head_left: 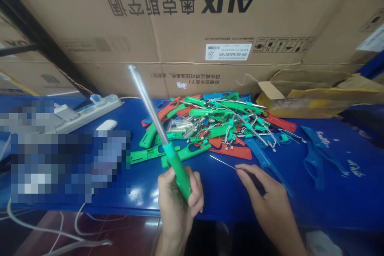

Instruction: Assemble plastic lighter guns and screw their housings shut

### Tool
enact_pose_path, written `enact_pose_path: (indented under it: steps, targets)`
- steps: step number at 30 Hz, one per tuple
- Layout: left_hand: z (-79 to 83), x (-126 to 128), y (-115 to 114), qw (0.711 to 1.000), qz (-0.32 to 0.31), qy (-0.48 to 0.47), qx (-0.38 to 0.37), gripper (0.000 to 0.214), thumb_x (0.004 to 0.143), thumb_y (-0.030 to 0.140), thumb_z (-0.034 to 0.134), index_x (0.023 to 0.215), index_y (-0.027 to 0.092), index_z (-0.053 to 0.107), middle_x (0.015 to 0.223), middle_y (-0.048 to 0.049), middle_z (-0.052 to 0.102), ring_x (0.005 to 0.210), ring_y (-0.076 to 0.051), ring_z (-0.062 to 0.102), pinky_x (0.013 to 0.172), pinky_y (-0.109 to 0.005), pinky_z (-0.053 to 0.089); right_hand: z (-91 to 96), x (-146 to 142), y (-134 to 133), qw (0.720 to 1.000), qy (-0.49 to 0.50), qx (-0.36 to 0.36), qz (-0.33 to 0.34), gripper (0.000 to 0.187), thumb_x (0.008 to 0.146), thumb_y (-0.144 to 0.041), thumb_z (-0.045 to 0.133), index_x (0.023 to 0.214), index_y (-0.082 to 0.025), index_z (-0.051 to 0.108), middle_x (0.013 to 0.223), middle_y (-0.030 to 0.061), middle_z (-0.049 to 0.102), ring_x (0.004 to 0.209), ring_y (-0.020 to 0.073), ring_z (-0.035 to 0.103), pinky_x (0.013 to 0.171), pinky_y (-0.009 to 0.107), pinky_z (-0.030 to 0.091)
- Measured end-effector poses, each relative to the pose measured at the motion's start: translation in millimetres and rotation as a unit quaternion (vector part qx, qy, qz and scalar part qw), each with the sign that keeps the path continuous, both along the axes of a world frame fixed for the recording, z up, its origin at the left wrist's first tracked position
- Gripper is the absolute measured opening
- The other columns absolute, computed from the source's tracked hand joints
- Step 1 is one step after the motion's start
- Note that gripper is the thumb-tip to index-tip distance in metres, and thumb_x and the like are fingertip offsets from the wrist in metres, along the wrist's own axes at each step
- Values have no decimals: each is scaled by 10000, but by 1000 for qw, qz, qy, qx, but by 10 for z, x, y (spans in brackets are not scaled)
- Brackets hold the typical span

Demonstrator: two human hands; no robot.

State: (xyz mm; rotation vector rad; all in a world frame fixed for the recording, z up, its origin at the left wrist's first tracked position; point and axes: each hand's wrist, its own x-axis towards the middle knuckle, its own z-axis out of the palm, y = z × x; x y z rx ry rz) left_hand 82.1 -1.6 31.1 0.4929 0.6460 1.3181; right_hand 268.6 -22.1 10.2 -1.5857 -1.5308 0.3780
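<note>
My left hand (180, 196) is closed round the green handle of a long-necked lighter (177, 164), whose metal tube points up and away to the left. In my right hand (267, 196), thumb and fingers grip a thin screwdriver (223, 162). Its slim metal shaft points left, toward the lighter but apart from it; its dark handle is mostly hidden in the hand. Just beyond both hands lies a pile of green, red and blue lighter shells (222, 130), mixed with metal tubes and wired parts (229, 132).
A large cardboard box (180, 40) stands behind the blue table (144, 192). Blue shells (315, 164) lie at the right, before an open carton (315, 102). At the left are a power strip (87, 114), a white oval object (107, 125), a blurred-out area and loose cables (39, 228).
</note>
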Motion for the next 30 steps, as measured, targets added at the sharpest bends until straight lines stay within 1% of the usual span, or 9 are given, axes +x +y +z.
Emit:
enact_pose_path:
  steps: [2, 6, 10, 14, 19, 21, 25, 27, 30]
  targets:
    - [-31, -45, 14, 1000, -12, -23, 4, 498, 899, 502, 572, 537, 160, 589, 439, 62, 338, 327, -80, 303, 367, -208, 297, 6, -4, -1, 1000, 4, 0, 1, 204, 996, -402, 582, 987, -285, 749, 978, -13, 785, 901, 157, 751, 803, 221, 559]
    - [-64, -123, 35, 997, -37, -71, 6, 497, 904, 484, 539, 510, 180, 549, 428, 69, 302, 314, -94, 287, 358, -229, 341, 10, -9, 0, 1000, 8, -8, -7, 235, 996, -422, 569, 982, -281, 756, 965, -5, 786, 889, 164, 752, 794, 231, 565]
    - [-35, -148, 40, 994, -54, -90, -6, 478, 934, 449, 497, 540, 183, 549, 452, 71, 312, 328, -97, 286, 386, -244, 400, 3, -13, 9, 1000, 17, -16, -16, 257, 991, -446, 567, 967, -281, 763, 963, 1, 788, 887, 176, 752, 796, 247, 569]
    - [-19, -140, 44, 992, -70, -109, -9, 474, 932, 436, 497, 529, 189, 531, 443, 82, 280, 313, -91, 242, 366, -240, 400, 3, -16, 9, 999, 20, -26, -17, 252, 977, -454, 582, 946, -287, 768, 952, -3, 790, 880, 178, 752, 791, 249, 569]
    - [-44, -126, 70, 995, -66, -79, -17, 481, 921, 412, 473, 490, 201, 495, 409, 79, 261, 288, -97, 228, 333, -245, 378, 36, -28, 10, 999, 24, -31, -19, 273, 963, -465, 580, 928, -277, 776, 946, 14, 794, 885, 195, 756, 785, 264, 579]
    - [-29, -114, 75, 996, -51, -68, -25, 464, 906, 414, 496, 494, 202, 485, 412, 79, 273, 290, -96, 241, 338, -244, 377, 53, -34, 12, 998, 30, -39, -24, 290, 956, -480, 582, 922, -271, 781, 884, 19, 787, 819, 193, 751, 763, 267, 585]
    - [51, -70, 68, 997, -12, -67, -42, 419, 897, 425, 548, 550, 196, 501, 453, 79, 323, 315, -96, 322, 394, -248, 417, 66, -30, -1, 994, 80, -56, -48, 329, 938, -511, 595, 974, -242, 780, 740, 21, 740, 660, 177, 713, 643, 249, 581]
    - [84, -47, 62, 997, -15, -62, -48, 419, 881, 449, 575, 555, 195, 502, 457, 80, 332, 314, -97, 343, 400, -255, 421, 66, -18, -16, 991, 109, -46, -63, 322, 925, -501, 615, 1000, -230, 771, 723, 15, 724, 634, 166, 697, 607, 232, 571]
    - [87, -34, 62, 997, -17, -56, -49, 429, 859, 472, 595, 545, 197, 496, 450, 82, 327, 303, -96, 336, 388, -258, 417, 71, 6, -36, 990, 117, -21, -71, 295, 924, -476, 629, 1012, -232, 769, 705, -1, 692, 634, 148, 665, 629, 214, 564]
